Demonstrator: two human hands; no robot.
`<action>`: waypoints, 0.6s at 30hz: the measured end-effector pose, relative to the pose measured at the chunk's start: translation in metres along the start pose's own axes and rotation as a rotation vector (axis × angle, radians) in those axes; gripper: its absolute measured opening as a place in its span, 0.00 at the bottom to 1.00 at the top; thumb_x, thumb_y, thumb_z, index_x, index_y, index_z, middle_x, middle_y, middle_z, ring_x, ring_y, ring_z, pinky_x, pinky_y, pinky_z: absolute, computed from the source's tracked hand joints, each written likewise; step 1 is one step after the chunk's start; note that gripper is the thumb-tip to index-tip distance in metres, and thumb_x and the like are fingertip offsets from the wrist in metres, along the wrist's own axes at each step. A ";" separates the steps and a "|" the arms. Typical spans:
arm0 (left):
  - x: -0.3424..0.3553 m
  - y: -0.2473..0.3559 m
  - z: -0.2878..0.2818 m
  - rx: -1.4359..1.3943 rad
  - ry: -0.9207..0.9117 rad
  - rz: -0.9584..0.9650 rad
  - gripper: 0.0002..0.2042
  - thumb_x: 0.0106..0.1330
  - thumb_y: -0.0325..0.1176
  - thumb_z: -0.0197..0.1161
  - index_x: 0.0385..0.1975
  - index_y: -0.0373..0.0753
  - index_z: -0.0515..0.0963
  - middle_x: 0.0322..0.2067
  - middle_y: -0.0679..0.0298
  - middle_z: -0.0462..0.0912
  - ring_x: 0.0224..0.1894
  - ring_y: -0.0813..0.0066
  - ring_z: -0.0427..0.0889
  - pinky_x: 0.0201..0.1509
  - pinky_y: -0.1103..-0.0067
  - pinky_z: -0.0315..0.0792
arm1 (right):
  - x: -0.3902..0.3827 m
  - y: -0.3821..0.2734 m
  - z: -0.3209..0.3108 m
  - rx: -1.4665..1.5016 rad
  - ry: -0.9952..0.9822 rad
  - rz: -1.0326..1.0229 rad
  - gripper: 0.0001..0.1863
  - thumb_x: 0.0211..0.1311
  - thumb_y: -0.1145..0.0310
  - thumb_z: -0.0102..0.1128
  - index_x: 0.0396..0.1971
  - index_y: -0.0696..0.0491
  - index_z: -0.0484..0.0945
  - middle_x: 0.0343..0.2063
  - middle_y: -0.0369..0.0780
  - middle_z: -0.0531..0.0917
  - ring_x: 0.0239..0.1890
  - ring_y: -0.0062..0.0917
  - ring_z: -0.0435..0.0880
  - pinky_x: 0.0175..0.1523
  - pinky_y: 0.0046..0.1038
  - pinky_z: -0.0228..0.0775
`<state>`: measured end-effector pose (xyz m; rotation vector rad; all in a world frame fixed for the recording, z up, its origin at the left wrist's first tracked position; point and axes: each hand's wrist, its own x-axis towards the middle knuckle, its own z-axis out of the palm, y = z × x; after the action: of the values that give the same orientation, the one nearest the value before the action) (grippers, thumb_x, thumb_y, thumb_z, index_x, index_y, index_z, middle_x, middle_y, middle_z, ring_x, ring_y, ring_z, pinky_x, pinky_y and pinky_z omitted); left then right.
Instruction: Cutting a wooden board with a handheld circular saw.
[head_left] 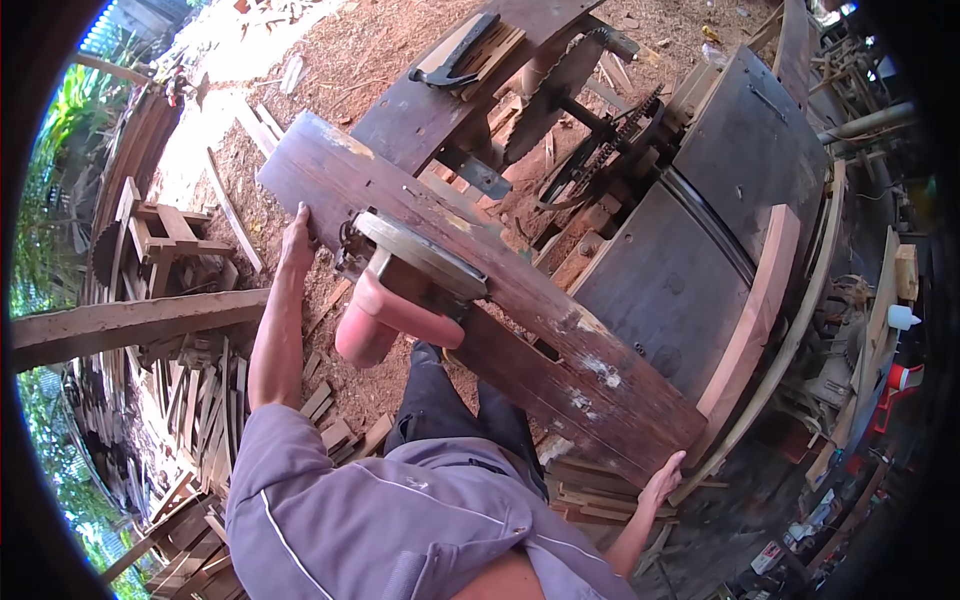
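— What is shown in the head view?
— A long, flat, dark reddish-brown wooden board (530,310) is held slantwise in front of the body, with a broad dark grey machine table (650,285) seen beyond it; whether they are touching cannot be told. A pinkish-red-handled power tool with a rounded metal guard (366,320) is carried on the board's near side.

— How are the hands placed?
— The board's left end is gripped at its near edge by the left hand (296,240), and its lower right corner by the right hand (661,481). Some fingers are hidden underneath.

— How might it handle?
— Stiffness can be expected, and noticeable weight, probably greater toward the tool. Hold is best taken at both ends, clear of the guard.
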<state>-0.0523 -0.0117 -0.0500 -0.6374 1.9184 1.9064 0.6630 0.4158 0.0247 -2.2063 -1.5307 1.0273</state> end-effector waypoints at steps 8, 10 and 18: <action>-0.017 0.003 0.024 0.187 -0.175 -0.011 0.23 0.72 0.55 0.57 0.44 0.36 0.79 0.35 0.65 0.82 0.34 0.75 0.81 0.36 0.76 0.78 | 0.014 0.016 -0.020 0.145 -0.022 0.008 0.48 0.68 0.33 0.46 0.58 0.71 0.71 0.57 0.55 0.77 0.57 0.40 0.78 0.62 0.37 0.69; -0.024 0.020 0.030 0.527 -0.207 -0.094 0.25 0.70 0.59 0.57 0.42 0.38 0.80 0.34 0.64 0.81 0.31 0.72 0.83 0.33 0.76 0.79 | 0.017 0.025 -0.028 0.082 0.068 0.019 0.49 0.68 0.32 0.44 0.57 0.73 0.71 0.57 0.56 0.77 0.57 0.42 0.77 0.63 0.38 0.67; -0.234 0.106 0.110 0.666 -0.063 0.932 0.18 0.77 0.40 0.52 0.50 0.30 0.77 0.37 0.60 0.80 0.38 0.73 0.77 0.43 0.77 0.71 | 0.013 -0.014 -0.025 -0.093 0.075 0.055 0.46 0.68 0.31 0.43 0.45 0.69 0.79 0.45 0.55 0.82 0.51 0.42 0.79 0.57 0.38 0.67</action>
<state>0.0780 0.1116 0.1649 0.6077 2.8554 1.4301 0.6722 0.4376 0.0453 -2.3341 -1.5215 0.8953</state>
